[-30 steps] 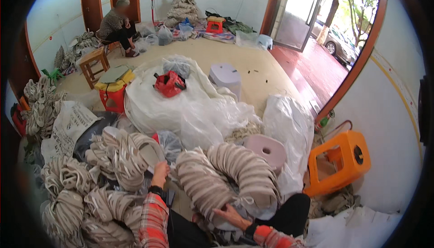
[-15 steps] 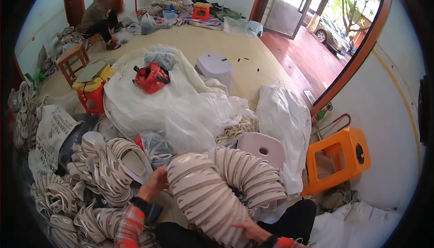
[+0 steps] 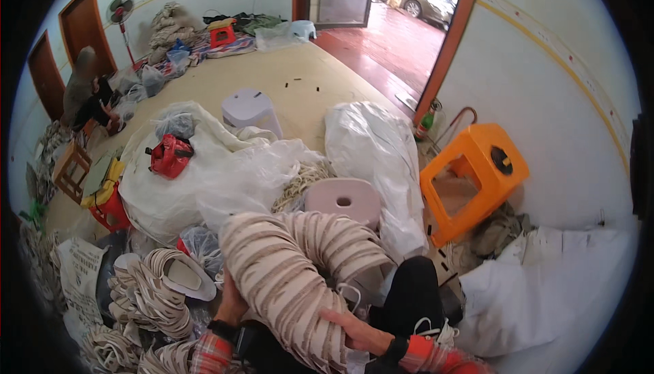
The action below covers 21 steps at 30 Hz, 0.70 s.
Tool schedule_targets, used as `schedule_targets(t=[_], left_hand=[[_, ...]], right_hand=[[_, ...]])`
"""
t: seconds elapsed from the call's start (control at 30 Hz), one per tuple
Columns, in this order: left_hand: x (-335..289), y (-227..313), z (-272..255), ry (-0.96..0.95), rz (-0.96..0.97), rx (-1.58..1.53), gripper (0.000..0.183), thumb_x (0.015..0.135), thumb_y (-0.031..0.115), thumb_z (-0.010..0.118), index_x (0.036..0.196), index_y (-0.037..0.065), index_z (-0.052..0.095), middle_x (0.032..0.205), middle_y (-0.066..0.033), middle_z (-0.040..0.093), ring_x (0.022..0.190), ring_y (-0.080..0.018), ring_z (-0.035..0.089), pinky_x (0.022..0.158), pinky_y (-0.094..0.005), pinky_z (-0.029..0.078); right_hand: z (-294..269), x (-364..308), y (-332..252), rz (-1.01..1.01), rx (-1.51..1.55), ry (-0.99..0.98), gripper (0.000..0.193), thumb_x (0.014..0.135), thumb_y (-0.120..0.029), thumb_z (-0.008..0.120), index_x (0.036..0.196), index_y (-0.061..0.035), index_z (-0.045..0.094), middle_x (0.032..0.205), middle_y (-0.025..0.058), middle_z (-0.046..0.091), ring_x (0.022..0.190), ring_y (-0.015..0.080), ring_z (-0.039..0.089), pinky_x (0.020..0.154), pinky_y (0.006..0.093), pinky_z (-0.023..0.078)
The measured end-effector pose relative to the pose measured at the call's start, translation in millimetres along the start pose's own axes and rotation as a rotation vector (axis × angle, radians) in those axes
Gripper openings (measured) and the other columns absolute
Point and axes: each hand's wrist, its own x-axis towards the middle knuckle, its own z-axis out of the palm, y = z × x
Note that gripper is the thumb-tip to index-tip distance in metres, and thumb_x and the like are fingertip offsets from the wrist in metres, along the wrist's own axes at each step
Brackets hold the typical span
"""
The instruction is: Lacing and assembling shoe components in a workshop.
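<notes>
A long curved stack of nested beige shoe uppers [image 3: 283, 285] lies across my lap, bent into two rows side by side. My left hand [image 3: 233, 300] grips the near row from its left side, with the fingers partly hidden behind it. Low on the right side of the same row, my right hand [image 3: 360, 331] is closed round the edge, thumb on top. A white cord loop shows beside the stack. To the left of my left hand sits another heap of nested uppers [image 3: 151, 297], with a pale insole-shaped opening [image 3: 185, 275] facing up.
Ahead stand a pale pink stool [image 3: 343, 197] and a lilac stool [image 3: 252, 110]. An orange stool [image 3: 477, 176] lies tipped at the right, near white sheeting [image 3: 538, 292]. White plastic sheeting [image 3: 225, 176] with a red bag [image 3: 170, 156] spreads out front. A person [image 3: 88, 95] sits far left.
My view has turned to the right, so the room shifts left. The left hand sits lower along the stack, and the right hand is slightly higher. Both still hold it.
</notes>
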Motion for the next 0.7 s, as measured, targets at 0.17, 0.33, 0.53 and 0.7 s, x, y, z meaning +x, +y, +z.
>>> schedule_targets(t=[0.17, 0.33, 0.53, 0.7], left_hand=[[-43.6, 15.2, -11.6, 0.291, 0.07, 0.303, 0.053, 0.093, 0.044, 0.035, 0.132, 0.007, 0.035, 0.126, -0.0115, 0.047, 0.115, -0.0243, 0.045, 0.097, -0.0392, 0.036], [-65.2, 25.4, 27.0, 0.6, 0.364, 0.74, 0.056, 0.091, 0.048, 0.041, 0.121, 0.001, 0.045, 0.114, -0.0148, 0.055, 0.106, -0.0253, 0.051, 0.09, -0.0348, 0.04], [-47.1, -23.8, 92.7, 0.997, 0.515, 1.841, 0.054, 0.078, 0.044, 0.062, 0.086, -0.007, 0.047, 0.089, -0.0236, 0.049, 0.083, -0.0377, 0.048, 0.075, -0.0437, 0.038], [-38.5, -21.0, 100.3, 1.101, 0.498, 1.915, 0.062, 0.073, 0.05, 0.064, 0.089, -0.007, 0.048, 0.093, -0.0248, 0.049, 0.088, -0.0416, 0.049, 0.076, -0.0472, 0.04]], right_hand=[[11.1, -7.7, 35.2, -0.151, -0.293, -0.302, 0.055, 0.085, -0.025, 0.061, 0.13, -0.0026, 0.039, 0.124, 0.0095, 0.05, 0.111, 0.0177, 0.05, 0.096, 0.0334, 0.04], [-69.4, 37.5, 27.8, 0.236, 0.183, -0.363, 0.053, 0.087, -0.036, 0.056, 0.127, -0.0021, 0.043, 0.121, 0.0122, 0.054, 0.108, 0.0212, 0.055, 0.095, 0.0366, 0.042], [-135.9, 79.9, -30.6, -0.081, -1.074, -0.171, 0.041, 0.094, -0.035, 0.041, 0.103, 0.0006, 0.06, 0.095, 0.0097, 0.066, 0.076, 0.0157, 0.063, 0.064, 0.0326, 0.05], [-107.8, 90.8, -77.7, -0.718, -2.081, -0.104, 0.03, 0.074, -0.027, 0.057, 0.077, 0.0014, 0.064, 0.072, 0.0193, 0.063, 0.062, 0.0341, 0.06, 0.057, 0.0427, 0.047]])
